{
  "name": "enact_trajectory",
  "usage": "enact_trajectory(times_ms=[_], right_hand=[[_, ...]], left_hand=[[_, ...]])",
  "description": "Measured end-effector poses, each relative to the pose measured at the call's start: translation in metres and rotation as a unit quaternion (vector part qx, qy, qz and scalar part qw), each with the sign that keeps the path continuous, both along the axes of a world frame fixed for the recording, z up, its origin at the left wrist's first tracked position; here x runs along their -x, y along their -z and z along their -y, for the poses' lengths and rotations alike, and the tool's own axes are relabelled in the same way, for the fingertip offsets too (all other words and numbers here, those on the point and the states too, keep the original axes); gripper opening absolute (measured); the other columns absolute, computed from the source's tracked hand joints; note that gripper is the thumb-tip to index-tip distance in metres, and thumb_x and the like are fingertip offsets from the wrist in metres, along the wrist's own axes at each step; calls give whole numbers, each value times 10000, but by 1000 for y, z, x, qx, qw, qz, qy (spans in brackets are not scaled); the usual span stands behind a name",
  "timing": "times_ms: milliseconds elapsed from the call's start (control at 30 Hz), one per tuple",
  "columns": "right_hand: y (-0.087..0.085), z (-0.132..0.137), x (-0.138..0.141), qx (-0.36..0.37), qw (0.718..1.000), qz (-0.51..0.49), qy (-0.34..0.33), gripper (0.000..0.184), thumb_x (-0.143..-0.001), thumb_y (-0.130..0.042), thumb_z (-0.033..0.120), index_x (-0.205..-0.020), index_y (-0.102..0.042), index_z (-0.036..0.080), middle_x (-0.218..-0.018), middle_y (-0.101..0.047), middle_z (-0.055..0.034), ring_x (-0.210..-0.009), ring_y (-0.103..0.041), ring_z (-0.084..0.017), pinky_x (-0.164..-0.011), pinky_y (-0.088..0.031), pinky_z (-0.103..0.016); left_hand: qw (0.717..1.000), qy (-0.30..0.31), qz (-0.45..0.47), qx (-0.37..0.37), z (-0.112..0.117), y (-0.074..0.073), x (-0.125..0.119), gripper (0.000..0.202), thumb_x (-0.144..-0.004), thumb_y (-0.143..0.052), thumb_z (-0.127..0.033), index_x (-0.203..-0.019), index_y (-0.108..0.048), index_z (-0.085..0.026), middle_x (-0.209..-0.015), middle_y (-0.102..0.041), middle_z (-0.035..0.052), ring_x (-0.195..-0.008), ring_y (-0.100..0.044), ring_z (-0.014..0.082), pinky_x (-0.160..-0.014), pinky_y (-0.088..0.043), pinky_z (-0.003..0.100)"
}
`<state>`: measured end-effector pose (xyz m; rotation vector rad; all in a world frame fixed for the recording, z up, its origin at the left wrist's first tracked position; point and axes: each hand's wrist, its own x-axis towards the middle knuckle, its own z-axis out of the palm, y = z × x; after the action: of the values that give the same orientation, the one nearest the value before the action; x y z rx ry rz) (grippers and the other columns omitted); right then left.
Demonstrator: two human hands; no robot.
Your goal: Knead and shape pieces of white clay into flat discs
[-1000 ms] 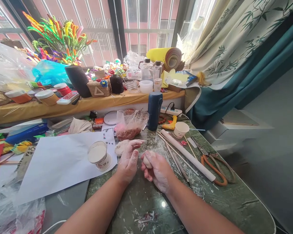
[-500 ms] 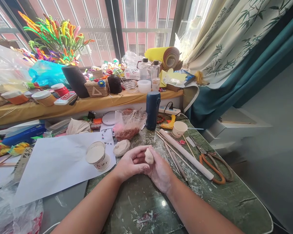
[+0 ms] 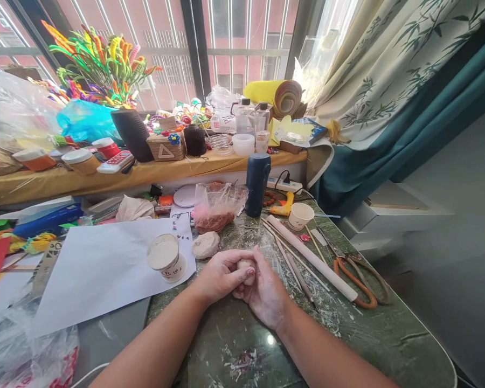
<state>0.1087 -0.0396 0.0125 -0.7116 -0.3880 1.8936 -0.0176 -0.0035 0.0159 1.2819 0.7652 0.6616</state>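
A small lump of pale clay (image 3: 246, 264) sits between my two hands, partly covered by fingers. My left hand (image 3: 222, 275) curls round it from the left, its thumb pressing across the front. From the right, my right hand (image 3: 267, 293) cups the same lump, fingers close together. White powder dusts both hands. Just beyond my left hand lies a larger flattened lump of pale clay (image 3: 206, 245). To the left, a paper cup (image 3: 173, 271) with a pale round top stands on a white sheet of paper (image 3: 101, 269).
Right of my hands lie a pale rolling rod (image 3: 311, 256), thin sticks (image 3: 293, 253) and orange-handled scissors (image 3: 359, 283). Behind them stand an empty paper cup (image 3: 301, 216), a yellow glue gun (image 3: 283, 205) and a dark blue flask (image 3: 257, 186). A plastic bag (image 3: 218, 207) rests at the back.
My hands have closed further round the small clay lump, and my left fingers and thumb now cover more of it. The whole view has shifted slightly.
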Motion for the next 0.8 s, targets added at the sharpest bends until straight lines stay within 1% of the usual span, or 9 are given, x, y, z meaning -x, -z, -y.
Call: enact_trajectory(times_ms=[167,267,367,467,500,567,633,700,800], right_hand=[[6,1,3,-17,999,35,14,650,-702,-669,839,-666,-560,199,-503,-462,61,-470,-407,-97,-478,-357,-232],[9,-2,1,-39,999,34,-4,647,-726,-652,833,-694,-585,191,-536,-503,41,-499,-443,-108,-485,-363,-236],[6,-6,-2,-73,996,22,-44,641,-758,-628,823,-746,-612,182,-610,-567,11,-545,-507,-123,-515,-411,-250],[0,-5,-5,-116,987,31,-104,525,-765,-754,672,-842,-631,168,-758,-629,-11,-597,-548,-112,-565,-465,-252],[-1,-5,-5,-134,983,42,-116,488,-750,-805,606,-859,-621,168,-782,-634,-10,-605,-554,-107,-574,-474,-250],[-1,-3,-5,-171,975,68,-120,473,-722,-866,517,-895,-585,178,-770,-640,0,-595,-561,-107,-566,-482,-248],[2,-1,-5,-192,972,89,-105,513,-737,-844,556,-938,-541,195,-712,-639,14,-543,-552,-114,-518,-471,-251],[7,0,-5,-199,969,123,-82,537,-791,-767,625,-1003,-504,208,-660,-634,29,-485,-526,-116,-467,-442,-247],[12,1,-8,-220,948,221,-59,542,-854,-668,672,-1060,-506,197,-614,-615,40,-461,-497,-111,-447,-395,-232]], left_hand=[[1000,-19,-3,-3,2,3,-4,504,-859,-724,-516,-1198,-692,-144,-574,-618,-27,-426,-572,106,-422,-487,201],[999,-42,11,-2,5,2,-6,519,-854,-720,-543,-1180,-683,-142,-569,-611,-32,-424,-566,99,-414,-477,190],[996,-83,23,23,7,-1,-4,586,-880,-647,-605,-1236,-654,-139,-519,-562,-54,-374,-532,99,-369,-455,189],[990,-110,57,70,4,-2,1,674,-933,-471,-680,-1297,-634,-137,-421,-425,-91,-307,-484,127,-319,-434,222],[989,-114,65,72,3,-3,2,680,-944,-434,-685,-1285,-649,-137,-407,-419,-86,-310,-491,137,-327,-438,232],[989,-128,61,46,0,-2,4,626,-948,-458,-659,-1190,-712,-140,-470,-552,-27,-398,-573,152,-406,-484,246],[988,-149,42,7,-3,-1,3,527,-929,-556,-608,-1064,-762,-142,-678,-716,47,-571,-668,167,-539,-534,250],[987,-160,24,-11,-4,0,2,485,-912,-608,-584,-1036,-776,-146,-848,-769,77,-688,-702,182,-621,-544,255],[989,-141,11,-37,-5,1,3,533,-931,-563,-611,-1090,-774,-149,-931,-778,100,-732,-712,211,-668,-557,295]])
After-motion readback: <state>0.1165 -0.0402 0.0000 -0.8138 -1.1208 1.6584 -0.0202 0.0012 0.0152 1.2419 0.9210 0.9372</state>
